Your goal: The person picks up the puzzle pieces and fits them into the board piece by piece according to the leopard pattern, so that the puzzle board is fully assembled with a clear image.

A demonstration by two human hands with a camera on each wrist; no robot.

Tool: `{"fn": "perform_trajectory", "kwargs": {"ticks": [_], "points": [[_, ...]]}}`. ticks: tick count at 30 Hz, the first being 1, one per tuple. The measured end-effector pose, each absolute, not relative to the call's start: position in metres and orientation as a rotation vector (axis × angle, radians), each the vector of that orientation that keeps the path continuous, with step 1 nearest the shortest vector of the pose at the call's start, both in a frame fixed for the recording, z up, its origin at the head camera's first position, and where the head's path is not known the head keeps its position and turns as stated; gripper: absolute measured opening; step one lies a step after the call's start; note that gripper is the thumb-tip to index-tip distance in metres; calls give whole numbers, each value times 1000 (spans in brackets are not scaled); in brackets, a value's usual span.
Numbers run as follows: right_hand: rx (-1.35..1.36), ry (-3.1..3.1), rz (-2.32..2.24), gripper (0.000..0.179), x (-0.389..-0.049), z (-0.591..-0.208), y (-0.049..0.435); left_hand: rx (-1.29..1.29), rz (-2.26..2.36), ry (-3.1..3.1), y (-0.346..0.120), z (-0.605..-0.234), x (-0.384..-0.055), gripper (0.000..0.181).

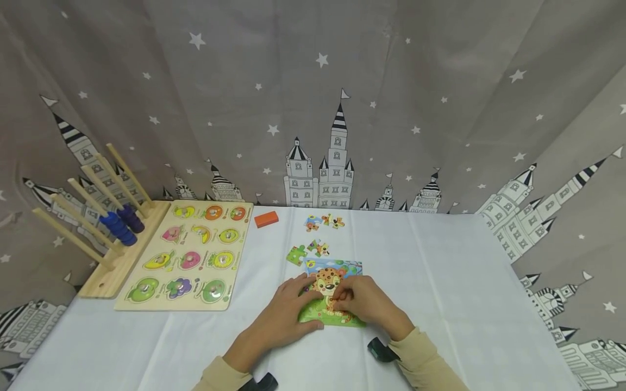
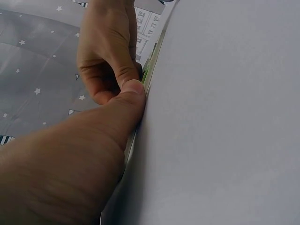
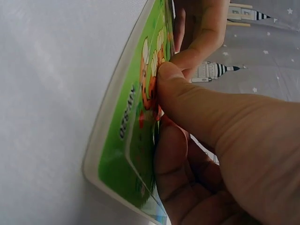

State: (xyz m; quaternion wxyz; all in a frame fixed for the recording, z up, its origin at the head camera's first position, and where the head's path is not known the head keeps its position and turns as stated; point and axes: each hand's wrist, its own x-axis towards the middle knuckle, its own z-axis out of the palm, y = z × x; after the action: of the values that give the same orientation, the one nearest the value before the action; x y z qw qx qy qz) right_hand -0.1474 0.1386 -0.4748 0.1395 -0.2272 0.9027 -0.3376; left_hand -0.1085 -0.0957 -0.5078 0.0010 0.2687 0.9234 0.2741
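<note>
Head view: the jigsaw (image 1: pixel 329 283) is best steadied flat by the outspread left hand (image 1: pixel 287 312); any grasp by the curled right hand (image 1: pixel 367 300) cannot be told.

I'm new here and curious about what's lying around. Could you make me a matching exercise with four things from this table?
1. leopard puzzle
2. small block
3. fruit board
4. pegged stand

A. bears blue rings and purple rings
B. orange-red
C. beneath the left hand and right hand
D. between stand and block

Pairs: 1-C, 2-B, 3-D, 4-A
</note>
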Motion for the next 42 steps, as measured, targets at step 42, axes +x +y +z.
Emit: {"fn": "perform_trajectory", "kwargs": {"ticks": [42], "points": [[-179,2826,-1034,56,-299,-487,135,800,976,2809,-99,-505,-105,38]]}}
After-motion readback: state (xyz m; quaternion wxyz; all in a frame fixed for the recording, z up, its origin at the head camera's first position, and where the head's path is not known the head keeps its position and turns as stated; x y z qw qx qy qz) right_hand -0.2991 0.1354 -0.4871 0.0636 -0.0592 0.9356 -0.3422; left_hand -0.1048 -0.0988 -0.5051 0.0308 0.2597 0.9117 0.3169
